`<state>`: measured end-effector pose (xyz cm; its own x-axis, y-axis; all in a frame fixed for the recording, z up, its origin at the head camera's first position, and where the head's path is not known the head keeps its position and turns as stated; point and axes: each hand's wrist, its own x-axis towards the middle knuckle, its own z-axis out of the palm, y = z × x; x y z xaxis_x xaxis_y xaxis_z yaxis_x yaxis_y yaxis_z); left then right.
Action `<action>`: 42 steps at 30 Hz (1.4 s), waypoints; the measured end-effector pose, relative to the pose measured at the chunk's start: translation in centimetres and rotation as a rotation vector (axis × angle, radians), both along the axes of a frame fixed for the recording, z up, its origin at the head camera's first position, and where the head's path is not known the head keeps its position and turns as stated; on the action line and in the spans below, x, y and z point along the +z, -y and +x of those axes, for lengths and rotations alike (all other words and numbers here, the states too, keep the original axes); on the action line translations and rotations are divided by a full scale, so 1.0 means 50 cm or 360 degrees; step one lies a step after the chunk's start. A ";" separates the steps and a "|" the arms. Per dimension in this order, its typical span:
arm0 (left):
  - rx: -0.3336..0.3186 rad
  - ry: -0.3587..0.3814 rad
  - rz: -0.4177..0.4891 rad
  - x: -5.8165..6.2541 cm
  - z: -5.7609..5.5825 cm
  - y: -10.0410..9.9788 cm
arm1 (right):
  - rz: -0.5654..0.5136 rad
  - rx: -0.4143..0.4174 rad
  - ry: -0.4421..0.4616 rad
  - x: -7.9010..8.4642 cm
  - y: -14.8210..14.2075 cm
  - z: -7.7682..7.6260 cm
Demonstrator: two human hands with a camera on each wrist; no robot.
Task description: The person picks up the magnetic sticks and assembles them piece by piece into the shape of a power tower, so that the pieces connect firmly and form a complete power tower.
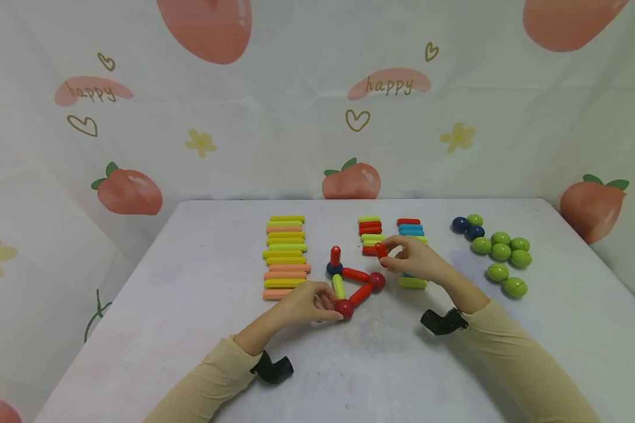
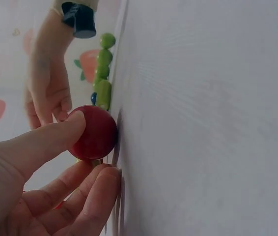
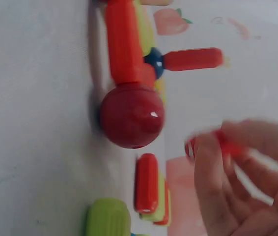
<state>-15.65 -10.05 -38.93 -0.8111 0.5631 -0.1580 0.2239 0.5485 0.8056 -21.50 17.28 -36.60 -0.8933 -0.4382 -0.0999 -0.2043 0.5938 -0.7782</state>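
A triangle of rods and balls lies on the table. My left hand (image 1: pixel 308 304) grips its near red ball (image 1: pixel 344 309), thumb on one side and fingers on the other. A yellow-green rod (image 1: pixel 338 286) runs from that ball to a dark blue ball (image 1: pixel 331 269), where a red rod (image 1: pixel 336 255) stands upright. Two more red rods meet at the right red ball (image 1: pixel 377 282). Above and right of it, my right hand (image 1: pixel 415 258) pinches a short red rod (image 1: pixel 381 251) between thumb and fingers, blurred in the right wrist view.
Left of the triangle lies a column of yellow, green and pink rods (image 1: pixel 286 247). Shorter rods (image 1: pixel 370 227) in red and green lie behind, with another column (image 1: pixel 413 283) partly behind my right hand. Green balls (image 1: pixel 501 252) and two dark blue balls (image 1: pixel 460 224) sit at the right.
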 end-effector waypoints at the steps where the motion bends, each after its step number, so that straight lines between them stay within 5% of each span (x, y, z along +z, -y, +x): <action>1: -0.0006 -0.0004 0.0005 -0.001 0.000 -0.001 | -0.0030 0.0030 -0.0005 0.003 -0.003 0.003; 9: -0.0040 0.0005 -0.0011 0.001 -0.002 -0.012 | -0.0058 0.0228 -0.0144 0.004 -0.013 0.019; 15: 0.0320 -0.0151 0.0026 0.026 -0.026 -0.010 | -0.0060 0.0230 -0.0137 0.000 -0.010 0.023; 18: 0.0414 -0.0238 0.0024 0.032 -0.045 -0.013 | -0.0037 0.0216 -0.0150 -0.001 -0.008 0.022; 28: 0.0174 -0.0358 -0.0139 0.022 -0.082 -0.014 | 0.0007 0.0222 -0.0148 -0.004 -0.001 0.015; 33: 0.0169 -0.0367 -0.0218 0.024 -0.081 -0.006 | 0.0023 0.0249 -0.0130 -0.001 -0.009 0.002; 37: 0.0188 -0.0359 -0.0235 0.026 -0.078 0.002 | 0.0044 0.0128 -0.0164 0.004 -0.006 -0.020; 42: 0.0173 -0.0416 -0.0246 0.026 -0.077 0.009 | 0.0054 -0.0050 -0.0033 0.001 0.014 -0.046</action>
<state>-19.51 -10.50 -37.65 -0.8896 0.4566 -0.0132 0.3457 0.6917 0.6341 -23.80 16.59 -36.56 -0.9087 -0.4065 -0.0954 -0.2010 0.6261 -0.7534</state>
